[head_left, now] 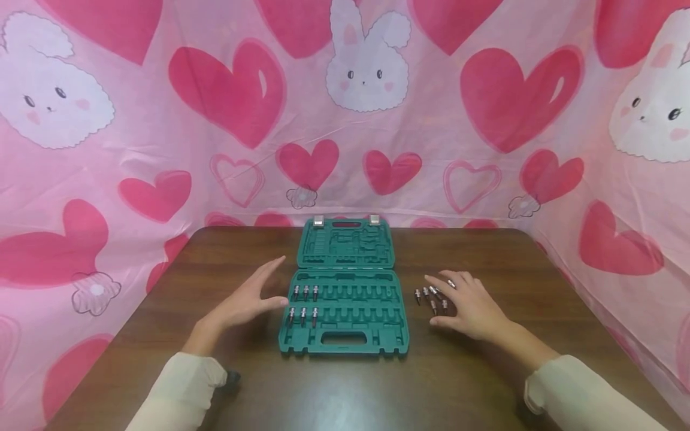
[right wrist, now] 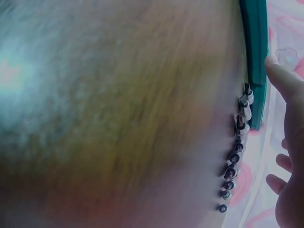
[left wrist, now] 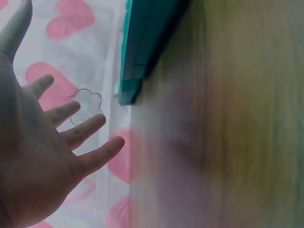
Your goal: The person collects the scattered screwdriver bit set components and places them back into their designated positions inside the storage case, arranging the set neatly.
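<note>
A green tool case (head_left: 345,346) lies unfolded on the table, its lid (head_left: 345,263) tipped back at the far side. Bit sockets (head_left: 303,315) with silver bases and dark tips fill the left end of two rows, three in each. My left hand (head_left: 245,302) hovers at the case's left edge, thumb and fingers spread, holding nothing. To the right of the case, my right hand (head_left: 474,305) reaches over several loose bit sockets (head_left: 433,306) with its fingers apart. In the right wrist view these loose sockets (right wrist: 231,172) line up beside the hand, and nothing is gripped.
The brown wooden table (head_left: 345,395) carries the case in its middle. Pink cloth (head_left: 345,126) printed with hearts and rabbits hangs behind it and along both sides. Two pale latches (head_left: 374,220) sit on the lid's far edge. Vacant moulded slots (head_left: 361,315) continue along both rows.
</note>
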`<action>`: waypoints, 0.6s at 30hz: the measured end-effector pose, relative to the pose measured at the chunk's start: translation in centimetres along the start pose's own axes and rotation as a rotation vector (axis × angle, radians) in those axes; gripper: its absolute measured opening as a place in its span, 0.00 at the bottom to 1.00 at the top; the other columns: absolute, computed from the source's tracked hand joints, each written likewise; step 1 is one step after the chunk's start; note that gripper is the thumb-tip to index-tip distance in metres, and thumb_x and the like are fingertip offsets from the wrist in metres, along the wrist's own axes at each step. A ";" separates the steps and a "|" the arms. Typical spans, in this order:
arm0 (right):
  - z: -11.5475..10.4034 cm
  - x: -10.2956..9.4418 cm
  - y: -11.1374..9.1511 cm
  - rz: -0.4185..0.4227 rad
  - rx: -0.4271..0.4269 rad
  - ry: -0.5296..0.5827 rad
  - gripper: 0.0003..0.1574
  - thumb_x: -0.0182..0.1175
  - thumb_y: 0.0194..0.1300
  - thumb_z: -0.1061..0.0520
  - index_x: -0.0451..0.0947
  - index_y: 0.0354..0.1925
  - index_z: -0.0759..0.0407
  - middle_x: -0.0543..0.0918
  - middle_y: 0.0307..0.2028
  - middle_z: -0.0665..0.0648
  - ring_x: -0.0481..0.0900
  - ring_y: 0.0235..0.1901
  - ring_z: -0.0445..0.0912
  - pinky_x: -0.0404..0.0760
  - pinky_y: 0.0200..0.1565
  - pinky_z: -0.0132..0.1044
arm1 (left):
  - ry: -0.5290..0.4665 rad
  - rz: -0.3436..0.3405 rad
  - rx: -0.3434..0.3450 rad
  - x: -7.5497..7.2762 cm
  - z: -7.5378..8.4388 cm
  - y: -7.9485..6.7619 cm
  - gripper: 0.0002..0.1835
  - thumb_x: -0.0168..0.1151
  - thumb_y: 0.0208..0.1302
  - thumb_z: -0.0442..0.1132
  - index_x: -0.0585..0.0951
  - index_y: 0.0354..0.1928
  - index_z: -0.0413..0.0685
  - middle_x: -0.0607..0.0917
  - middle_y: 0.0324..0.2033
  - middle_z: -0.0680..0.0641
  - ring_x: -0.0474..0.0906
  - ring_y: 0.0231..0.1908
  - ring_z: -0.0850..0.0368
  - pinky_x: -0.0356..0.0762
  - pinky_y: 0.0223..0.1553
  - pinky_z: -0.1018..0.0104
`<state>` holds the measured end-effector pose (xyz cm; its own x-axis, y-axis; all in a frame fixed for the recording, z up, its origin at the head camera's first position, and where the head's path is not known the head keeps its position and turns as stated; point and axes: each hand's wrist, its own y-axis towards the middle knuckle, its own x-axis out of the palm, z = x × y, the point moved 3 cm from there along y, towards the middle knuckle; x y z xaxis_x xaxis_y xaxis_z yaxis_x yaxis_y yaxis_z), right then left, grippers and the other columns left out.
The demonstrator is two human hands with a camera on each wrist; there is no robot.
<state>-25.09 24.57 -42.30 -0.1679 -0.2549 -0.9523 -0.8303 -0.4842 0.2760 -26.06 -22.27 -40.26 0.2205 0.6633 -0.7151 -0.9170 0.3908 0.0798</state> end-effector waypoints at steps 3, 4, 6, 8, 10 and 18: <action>0.1 -0.1 -0.1 0.008 0.016 0.001 0.57 0.70 0.48 0.29 0.63 0.71 0.42 0.69 0.61 0.60 0.63 0.59 0.57 0.64 0.56 0.59 | -0.040 0.007 0.003 0.1 0.0 0.0 0.48 0.65 0.59 0.56 0.49 0.76 0.67 0.51 0.74 0.46 0.51 0.71 0.38 0.58 0.58 0.29; 0.1 -0.2 -0.2 0.013 0.021 0.001 0.57 0.70 0.47 0.29 0.63 0.71 0.43 0.69 0.60 0.60 0.64 0.57 0.57 0.65 0.55 0.58 | -0.056 0.008 0.000 0.2 0.0 0.0 0.47 0.64 0.60 0.56 0.49 0.76 0.67 0.52 0.74 0.46 0.52 0.70 0.37 0.59 0.58 0.30; 0.2 -0.3 -0.2 0.019 0.031 0.005 0.57 0.71 0.47 0.29 0.64 0.71 0.43 0.70 0.58 0.59 0.65 0.55 0.56 0.67 0.54 0.57 | -0.087 0.012 -0.010 0.2 -0.1 0.0 0.47 0.64 0.60 0.56 0.50 0.76 0.68 0.52 0.74 0.45 0.56 0.68 0.36 0.63 0.57 0.32; 0.3 -0.3 -0.2 0.020 0.040 0.009 0.56 0.71 0.47 0.29 0.64 0.71 0.43 0.72 0.55 0.58 0.67 0.53 0.54 0.69 0.52 0.56 | -0.113 0.012 -0.022 0.2 -0.3 0.0 0.46 0.64 0.61 0.56 0.50 0.76 0.68 0.52 0.74 0.44 0.59 0.67 0.35 0.67 0.55 0.34; 0.4 -0.4 -0.2 0.018 0.046 0.013 0.56 0.72 0.47 0.30 0.65 0.70 0.44 0.73 0.52 0.57 0.68 0.50 0.53 0.71 0.49 0.53 | -0.135 0.014 -0.034 0.3 -0.5 0.0 0.46 0.64 0.61 0.55 0.50 0.76 0.67 0.53 0.73 0.43 0.61 0.66 0.35 0.69 0.54 0.36; 1.1 -0.2 -0.4 -0.036 0.084 0.027 0.54 0.73 0.47 0.32 0.66 0.69 0.44 0.74 0.42 0.52 0.69 0.40 0.46 0.73 0.39 0.43 | -0.206 0.023 -0.065 0.5 -1.2 0.4 0.45 0.65 0.62 0.51 0.51 0.76 0.65 0.57 0.72 0.39 0.65 0.63 0.36 0.67 0.56 0.36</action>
<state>-25.33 25.77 -42.38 -0.1235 -0.2619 -0.9572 -0.8775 -0.4216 0.2285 -26.68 -22.56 -41.45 0.2562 0.7909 -0.5558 -0.9407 0.3364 0.0451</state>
